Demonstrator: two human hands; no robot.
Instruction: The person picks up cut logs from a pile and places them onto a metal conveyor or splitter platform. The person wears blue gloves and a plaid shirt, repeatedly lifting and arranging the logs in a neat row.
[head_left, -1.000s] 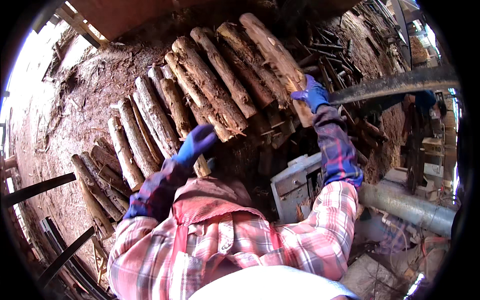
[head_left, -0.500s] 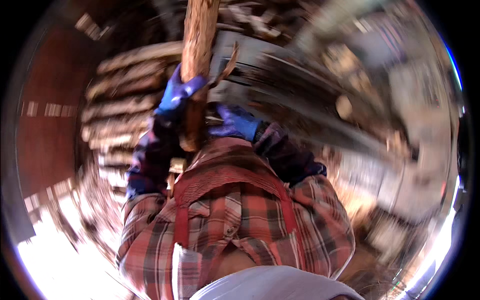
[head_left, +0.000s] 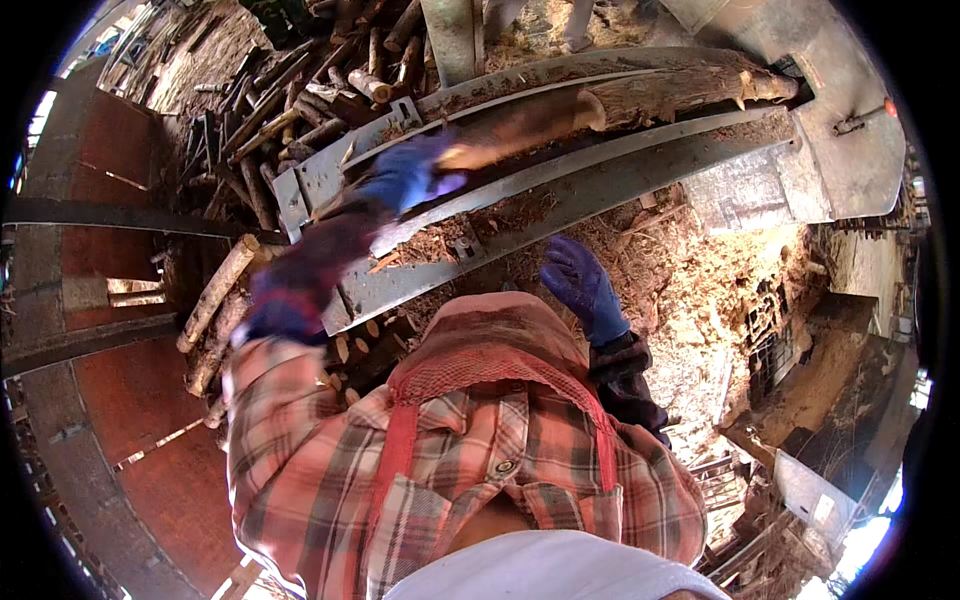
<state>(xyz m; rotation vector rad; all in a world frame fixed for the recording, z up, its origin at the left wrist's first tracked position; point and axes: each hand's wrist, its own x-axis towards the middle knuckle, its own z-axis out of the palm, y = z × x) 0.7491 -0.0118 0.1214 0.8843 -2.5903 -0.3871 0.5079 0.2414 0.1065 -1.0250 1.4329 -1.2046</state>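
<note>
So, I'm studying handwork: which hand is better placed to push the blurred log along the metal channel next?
Left, probably: the left hand is at the near end of the blurred log, while the right hand is empty, outside the metal channel.

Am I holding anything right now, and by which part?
Your left hand is at the near end of the blurred log in the metal trough; blur hides whether it grips. Your right hand holds nothing.
</note>
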